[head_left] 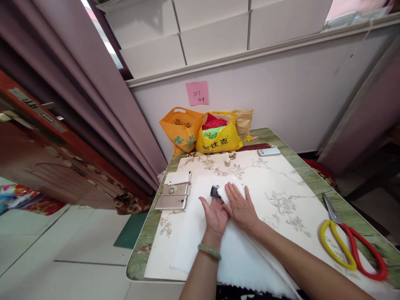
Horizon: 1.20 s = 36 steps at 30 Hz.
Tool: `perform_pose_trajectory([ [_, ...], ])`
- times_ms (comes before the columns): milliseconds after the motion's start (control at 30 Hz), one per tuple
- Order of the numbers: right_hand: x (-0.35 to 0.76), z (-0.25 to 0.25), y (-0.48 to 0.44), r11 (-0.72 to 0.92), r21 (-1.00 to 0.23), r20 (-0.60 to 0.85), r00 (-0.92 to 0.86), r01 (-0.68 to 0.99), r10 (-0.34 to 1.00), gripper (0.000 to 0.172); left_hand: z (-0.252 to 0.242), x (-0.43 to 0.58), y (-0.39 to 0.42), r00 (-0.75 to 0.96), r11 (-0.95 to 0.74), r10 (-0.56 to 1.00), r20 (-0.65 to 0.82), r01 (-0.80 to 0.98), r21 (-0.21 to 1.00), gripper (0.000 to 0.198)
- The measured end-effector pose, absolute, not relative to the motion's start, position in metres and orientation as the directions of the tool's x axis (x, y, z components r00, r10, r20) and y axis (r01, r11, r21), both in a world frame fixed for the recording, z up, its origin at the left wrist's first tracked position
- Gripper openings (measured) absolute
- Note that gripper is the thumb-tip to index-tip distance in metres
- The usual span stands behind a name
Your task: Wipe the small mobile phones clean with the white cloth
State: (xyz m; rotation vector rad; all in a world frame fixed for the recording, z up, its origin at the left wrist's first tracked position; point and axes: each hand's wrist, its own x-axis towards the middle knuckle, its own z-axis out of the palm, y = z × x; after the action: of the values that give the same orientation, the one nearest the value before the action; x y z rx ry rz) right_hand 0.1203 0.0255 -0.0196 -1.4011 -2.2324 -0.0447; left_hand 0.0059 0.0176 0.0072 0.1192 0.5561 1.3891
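Observation:
My left hand (pixel 215 217) is palm up with its thumb spread out, and a green bangle circles the wrist. At its fingertips lies a small black piece (pixel 215 191), partly covered by white material. My right hand (pixel 240 205) rests palm down on a soft white sheet (pixel 246 266), fingers extended, touching the left hand's side. The left fingers are partly hidden beneath the white material. Whether the black piece is gripped or only rests on them is unclear.
Three phones (pixel 171 202) lie at the left. Large scissors (pixel 339 233) with yellow and red handles are at the right. Behind stand an orange bag (pixel 183 129), a yellow bag (pixel 218 141), a small bottle (pixel 227 160) and a silver phone (pixel 268 152).

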Motion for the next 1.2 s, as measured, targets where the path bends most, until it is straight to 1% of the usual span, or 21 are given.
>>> perform_pose_trajectory([
  [100,0.119,-0.020,0.012,0.464,-0.240,0.426,-0.337,0.853,0.840,0.067,0.007,0.006,0.017,0.082,0.202,0.951,-0.299,-0.896,0.395,0.076],
  [200,0.112,-0.012,0.011,0.568,-0.250,0.389,-0.455,0.785,0.801,0.062,0.006,0.007,0.014,0.151,0.273,0.939,-0.310,-0.875,0.399,0.081],
  [300,0.107,-0.001,0.022,0.641,-0.267,0.364,-0.541,0.719,0.758,0.058,0.006,0.008,0.011,0.195,0.307,0.934,-0.300,-0.866,0.395,0.080],
  [400,0.108,0.003,0.036,0.621,-0.291,0.355,-0.520,0.728,0.777,0.054,0.007,0.009,0.013,0.210,0.305,0.940,-0.270,-0.871,0.386,0.081],
  [467,0.113,0.001,0.042,0.571,-0.310,0.351,-0.467,0.760,0.812,0.053,0.007,0.008,0.015,0.191,0.288,0.944,-0.269,-0.877,0.386,0.079],
  [533,0.119,-0.004,0.044,0.508,-0.338,0.346,-0.397,0.792,0.850,0.052,0.007,0.008,0.016,0.164,0.264,0.949,-0.270,-0.881,0.392,0.073],
  [667,0.137,-0.015,0.043,0.395,-0.418,0.345,-0.259,0.818,0.902,0.047,0.006,0.008,0.018,0.174,0.257,0.957,-0.232,-0.877,0.405,0.043],
  [700,0.142,-0.016,0.043,0.373,-0.441,0.350,-0.226,0.816,0.909,0.045,0.005,0.009,0.018,0.177,0.254,0.960,-0.218,-0.877,0.407,0.039],
  [767,0.153,-0.014,0.044,0.319,-0.498,0.366,-0.138,0.807,0.920,0.043,0.005,0.010,0.019,0.161,0.238,0.964,-0.213,-0.878,0.415,0.037],
  [833,0.164,-0.010,0.047,0.227,-0.587,0.357,-0.004,0.777,0.934,0.046,0.004,0.010,0.018,0.101,0.203,0.964,-0.245,-0.873,0.443,0.035],
  [900,0.172,-0.005,0.049,0.127,-0.698,0.319,0.147,0.705,0.936,0.049,0.003,0.010,0.018,0.042,0.182,0.956,-0.290,-0.859,0.478,0.034],
  [967,0.177,0.000,0.049,0.083,-0.798,0.286,0.254,0.597,0.924,0.049,0.002,0.010,0.017,0.039,0.201,0.949,-0.314,-0.842,0.501,0.033],
  [1033,0.178,0.004,0.047,0.106,-0.865,0.286,0.307,0.491,0.908,0.046,0.002,0.011,0.016,0.076,0.231,0.949,-0.307,-0.830,0.508,0.033],
  [1100,0.176,0.006,0.045,0.148,-0.904,0.292,0.326,0.402,0.899,0.043,0.003,0.011,0.016,0.096,0.239,0.954,-0.285,-0.815,0.527,0.035],
  [1200,0.172,0.010,0.043,0.182,-0.944,0.272,0.342,0.274,0.899,0.040,0.004,0.011,0.016,0.046,0.193,0.963,-0.265,-0.803,0.564,0.042],
])
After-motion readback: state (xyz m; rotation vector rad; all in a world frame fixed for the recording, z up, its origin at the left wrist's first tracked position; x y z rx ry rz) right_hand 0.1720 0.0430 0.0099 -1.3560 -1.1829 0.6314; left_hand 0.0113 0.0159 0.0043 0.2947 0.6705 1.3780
